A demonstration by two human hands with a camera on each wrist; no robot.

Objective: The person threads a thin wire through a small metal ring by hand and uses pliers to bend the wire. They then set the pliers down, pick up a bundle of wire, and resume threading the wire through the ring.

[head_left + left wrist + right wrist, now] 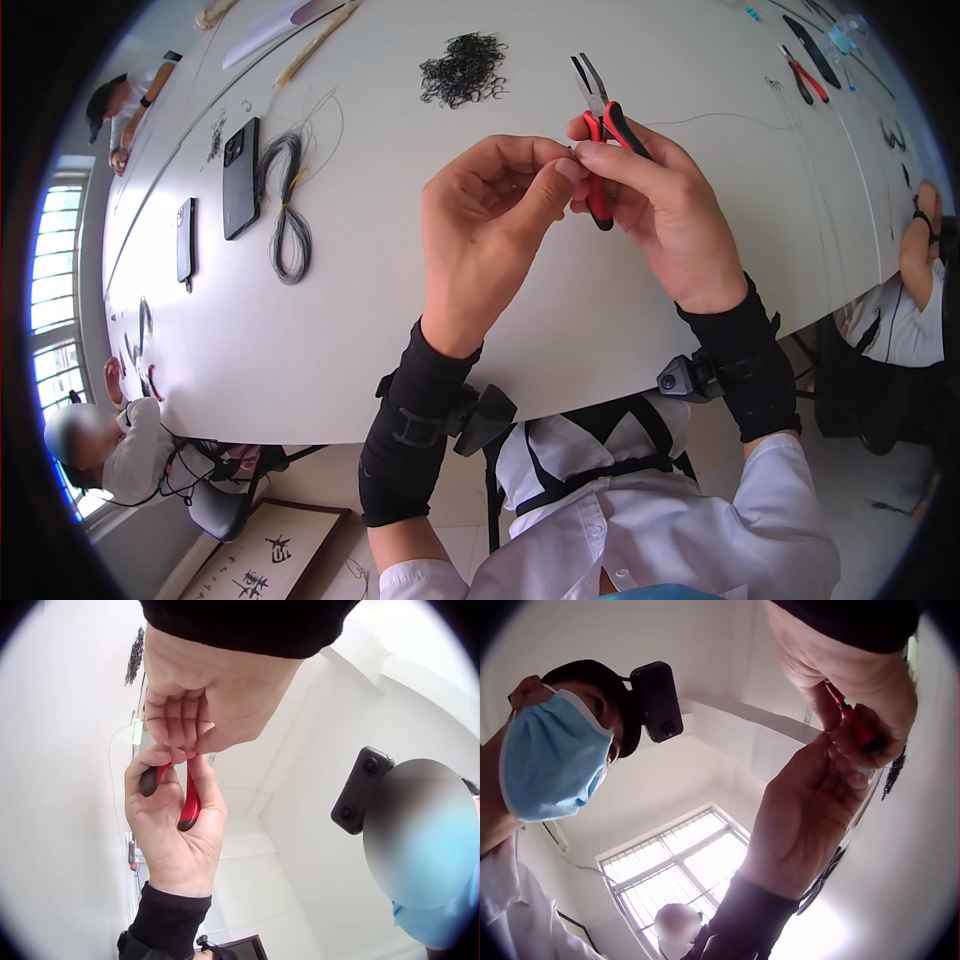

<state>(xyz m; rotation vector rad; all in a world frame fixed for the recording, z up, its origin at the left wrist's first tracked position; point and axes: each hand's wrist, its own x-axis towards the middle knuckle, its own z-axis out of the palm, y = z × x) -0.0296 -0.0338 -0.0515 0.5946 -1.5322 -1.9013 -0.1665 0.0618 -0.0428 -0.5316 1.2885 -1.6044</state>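
While the right hand (668, 195) grips pliers (598, 120), the left hand (490, 215) pinches wire.

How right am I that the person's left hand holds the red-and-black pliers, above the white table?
Wrong hand: the head view shows the red-and-black pliers in the person's right hand, not the left hand. They are indeed above the white table.

Red-and-black pliers handles (600, 190)

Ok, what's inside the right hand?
The red-and-black pliers, their handles partly covered by fingers. Anything deeper in the right hand is hidden from view.
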